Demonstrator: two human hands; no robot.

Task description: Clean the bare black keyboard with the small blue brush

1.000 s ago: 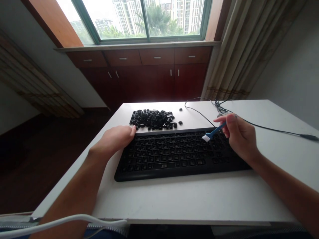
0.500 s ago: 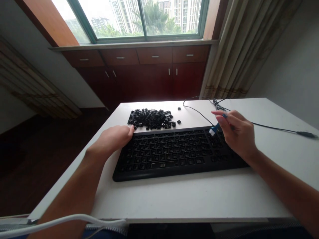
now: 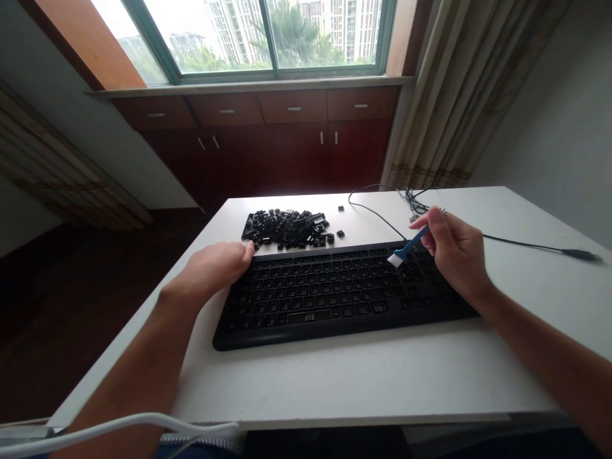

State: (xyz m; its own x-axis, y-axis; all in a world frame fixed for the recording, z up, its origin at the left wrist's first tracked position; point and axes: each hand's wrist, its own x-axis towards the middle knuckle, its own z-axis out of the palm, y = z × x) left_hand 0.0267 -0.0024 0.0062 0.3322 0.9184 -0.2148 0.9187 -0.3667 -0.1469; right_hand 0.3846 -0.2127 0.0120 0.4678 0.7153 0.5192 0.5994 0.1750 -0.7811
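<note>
Well, the black HP keyboard (image 3: 329, 299) lies flat on the white table (image 3: 363, 376), a little left of the table's middle and angled slightly across it. At its upper right, the person's right hand (image 3: 454, 252) pinches the blue handle (image 3: 412, 243) of a small brush between thumb and fingers, clamped on it, with the other fingers curled beneath. The white bristles (image 3: 394, 259) sit at the keyboard's top edge, over the upper keys. At the keyboard's upper left corner, the left hand (image 3: 210, 268) lies with its fingers (image 3: 241, 254) together and lightly curled, holding nothing that shows, their tips just beside a heap of black keycaps (image 3: 284, 229). That heap sits at eleven o'clock from the keyboard's centre, close behind its top edge, with a few loose keycaps (image 3: 340, 234) just to its right. At one o'clock, a thin black cable (image 3: 377, 217) loops across the far table, tangling near the back edge and running off to the right. Beyond the table at twelve o'clock stand dark wooden drawers and cupboards (image 3: 287, 105) beneath a window (image 3: 268, 38), with a beige curtain (image 3: 459, 95) at one o'clock.
</note>
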